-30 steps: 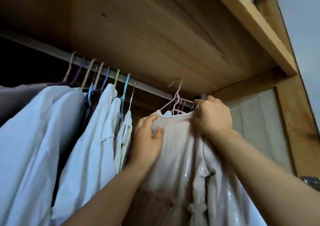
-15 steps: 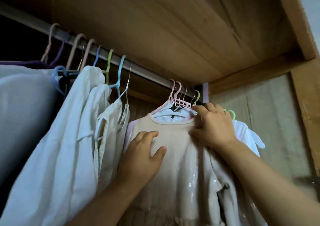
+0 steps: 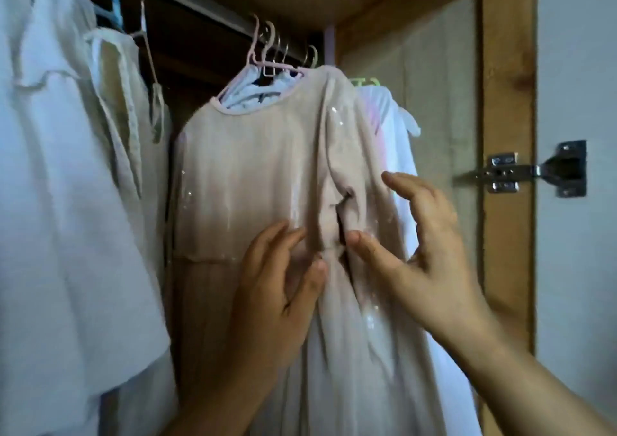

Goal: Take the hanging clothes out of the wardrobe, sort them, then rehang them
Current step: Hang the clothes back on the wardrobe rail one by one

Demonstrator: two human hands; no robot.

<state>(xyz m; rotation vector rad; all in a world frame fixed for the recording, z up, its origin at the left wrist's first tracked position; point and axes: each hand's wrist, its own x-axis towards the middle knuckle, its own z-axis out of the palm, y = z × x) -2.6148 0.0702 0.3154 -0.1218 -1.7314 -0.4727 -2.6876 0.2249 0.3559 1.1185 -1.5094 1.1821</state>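
A beige sequinned dress hangs on a pink hanger from the wardrobe rail, near its right end. My left hand rests on the dress at waist height, fingers fairly straight and thumb apart. My right hand is beside it at the dress's sleeve, thumb touching the fabric and the other fingers curved in the air, holding nothing. Behind the dress hangs a white garment on a green hanger.
Several white and cream garments hang close on the left, one on a blue hanger. The wooden wardrobe side stands at the right with a metal door hinge. The wooden shelf runs just above the rail.
Both hands have dropped from the dress's neckline and hanger to its waist. My right hand has let go of the shoulder and opened. The view has tilted down and right.
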